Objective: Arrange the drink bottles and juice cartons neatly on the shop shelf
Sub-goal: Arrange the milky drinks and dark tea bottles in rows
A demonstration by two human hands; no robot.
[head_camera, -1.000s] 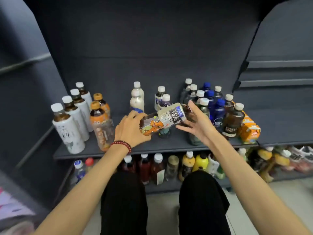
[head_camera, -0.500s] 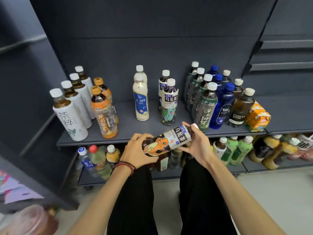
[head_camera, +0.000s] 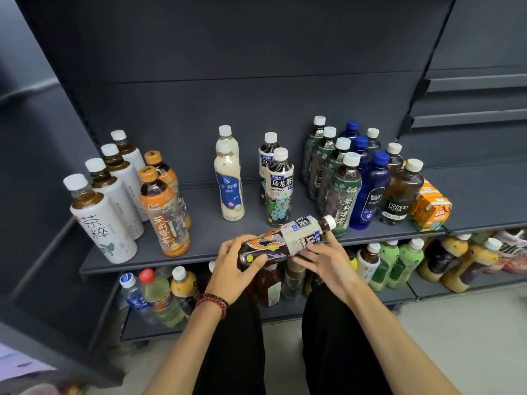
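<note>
Both hands hold a dark oolong tea bottle (head_camera: 285, 240) lying nearly sideways over the front edge of the grey shelf (head_camera: 205, 246), white cap to the right. My left hand (head_camera: 236, 266) grips its base end. My right hand (head_camera: 328, 259) grips the label end from below. On the shelf behind stand two matching oolong bottles (head_camera: 279, 189), two milky white bottles (head_camera: 229, 181), several white tea bottles (head_camera: 102, 220), two orange tea bottles (head_camera: 164, 209), green jasmine tea bottles (head_camera: 340, 195), blue soda bottles (head_camera: 370, 189) and an orange juice carton (head_camera: 430, 206).
A lower shelf (head_camera: 285, 317) holds more bottles, some upright, some lying at the far right. Bare shelf lies between the orange bottles and the milky ones. My black-trousered knees (head_camera: 236, 337) are below the hands. A dark panel rises on the left.
The held bottle came down and toward me from in front of the standing bottles to the shelf's front edge. Both hands stayed on it. The view tilted down.
</note>
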